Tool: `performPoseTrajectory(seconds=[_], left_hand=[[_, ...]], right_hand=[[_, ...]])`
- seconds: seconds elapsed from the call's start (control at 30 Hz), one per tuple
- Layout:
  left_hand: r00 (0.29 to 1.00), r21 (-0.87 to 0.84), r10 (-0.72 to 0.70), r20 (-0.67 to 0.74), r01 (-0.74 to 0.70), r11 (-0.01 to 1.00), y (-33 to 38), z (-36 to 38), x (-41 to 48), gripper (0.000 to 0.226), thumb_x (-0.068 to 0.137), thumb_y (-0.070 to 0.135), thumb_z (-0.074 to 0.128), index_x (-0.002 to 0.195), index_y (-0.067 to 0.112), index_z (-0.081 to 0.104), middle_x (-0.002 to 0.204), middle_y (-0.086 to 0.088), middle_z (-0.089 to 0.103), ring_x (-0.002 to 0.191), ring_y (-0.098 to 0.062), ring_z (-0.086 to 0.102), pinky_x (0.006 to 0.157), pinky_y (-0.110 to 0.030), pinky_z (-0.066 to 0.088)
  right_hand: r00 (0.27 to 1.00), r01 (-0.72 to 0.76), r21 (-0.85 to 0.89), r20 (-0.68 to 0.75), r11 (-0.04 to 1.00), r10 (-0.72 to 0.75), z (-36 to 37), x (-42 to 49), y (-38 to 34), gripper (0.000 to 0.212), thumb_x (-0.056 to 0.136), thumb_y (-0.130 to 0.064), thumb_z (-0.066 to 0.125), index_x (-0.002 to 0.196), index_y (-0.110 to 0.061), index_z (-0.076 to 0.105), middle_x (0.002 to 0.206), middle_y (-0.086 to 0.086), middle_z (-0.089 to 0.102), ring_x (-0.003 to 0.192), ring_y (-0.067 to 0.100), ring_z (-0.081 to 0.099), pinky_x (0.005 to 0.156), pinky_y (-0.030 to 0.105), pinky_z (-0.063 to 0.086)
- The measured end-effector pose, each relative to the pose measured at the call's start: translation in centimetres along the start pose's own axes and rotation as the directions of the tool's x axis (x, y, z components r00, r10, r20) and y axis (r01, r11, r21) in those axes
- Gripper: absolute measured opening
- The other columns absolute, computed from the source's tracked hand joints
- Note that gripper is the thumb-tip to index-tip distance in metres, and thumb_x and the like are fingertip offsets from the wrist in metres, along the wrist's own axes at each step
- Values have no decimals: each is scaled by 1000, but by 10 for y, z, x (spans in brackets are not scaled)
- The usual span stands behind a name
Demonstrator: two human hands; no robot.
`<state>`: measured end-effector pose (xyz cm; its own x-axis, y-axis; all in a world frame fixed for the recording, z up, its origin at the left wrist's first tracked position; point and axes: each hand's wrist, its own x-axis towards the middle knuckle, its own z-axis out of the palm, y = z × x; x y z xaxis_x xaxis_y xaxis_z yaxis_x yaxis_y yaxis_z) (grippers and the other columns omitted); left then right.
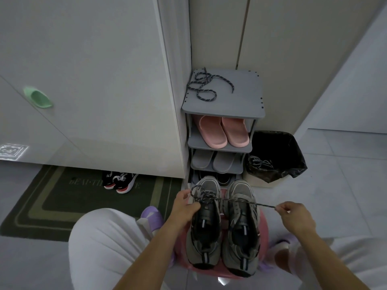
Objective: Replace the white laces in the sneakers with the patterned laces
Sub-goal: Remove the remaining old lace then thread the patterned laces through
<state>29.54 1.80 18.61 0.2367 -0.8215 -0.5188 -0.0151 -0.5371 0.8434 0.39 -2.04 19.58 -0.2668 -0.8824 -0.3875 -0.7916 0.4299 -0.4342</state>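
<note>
Two grey sneakers stand side by side on a pink stool (264, 222) between my knees, toes pointing away from me. My left hand (185, 204) holds the left sneaker (204, 231) at its tongue, beside a loop of the patterned lace. That dark patterned lace (240, 200) runs taut across the right sneaker (243, 231) to my right hand (293, 216), which pinches its end. A second patterned lace (204, 86) lies coiled on top of the grey shoe rack (240, 101). White laces (258, 162) lie in the black-lined bin (276, 155).
The rack holds pink slippers (224, 130) and grey slippers (215, 160) on lower shelves. A white cabinet door (94, 80) stands at the left. Black and red shoes (120, 182) sit on a dark doormat (52, 201). Pale tiled floor (345, 164) lies to the right.
</note>
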Motion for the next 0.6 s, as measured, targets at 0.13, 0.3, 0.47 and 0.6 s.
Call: performPoseTrajectory(seconds=[0.13, 0.3, 0.47, 0.6], left_hand=[[1000, 18, -12, 8, 11, 1000, 2, 2, -1, 53, 83, 0, 59, 132, 10, 40, 134, -8, 46, 118, -23, 50, 91, -30, 46], [1000, 28, -11, -9, 11, 1000, 4, 4, 0, 49, 84, -3, 58, 129, 8, 41, 125, -8, 48, 104, -17, 51, 78, -18, 44], [999, 46, -33, -3, 33, 998, 5, 4, 2, 51, 83, -3, 59, 129, 10, 41, 122, -7, 49, 102, -16, 51, 68, -17, 45], [999, 82, -31, -20, 33, 996, 4, 2, 4, 54, 82, 1, 61, 131, 10, 40, 129, -10, 49, 112, -21, 51, 82, -25, 48]], right_hand=[[996, 77, 53, 43, 996, -79, 10, -3, -25, 8, 85, -32, 65, 91, -32, 70, 105, 4, 68, 97, 25, 62, 85, 35, 49], [933, 350, 13, 83, 937, -350, 38, -16, -86, 19, 84, -39, 63, 100, -32, 72, 105, -6, 67, 97, 13, 62, 88, 33, 50], [893, 441, -213, 202, 872, -402, 63, -27, -116, 22, 87, -46, 56, 102, -33, 68, 113, 0, 54, 111, 19, 50, 98, 36, 40], [891, 447, -265, 215, 854, -400, 64, -27, -112, 19, 89, -43, 55, 95, -28, 64, 112, 0, 52, 111, 18, 49, 96, 35, 37]])
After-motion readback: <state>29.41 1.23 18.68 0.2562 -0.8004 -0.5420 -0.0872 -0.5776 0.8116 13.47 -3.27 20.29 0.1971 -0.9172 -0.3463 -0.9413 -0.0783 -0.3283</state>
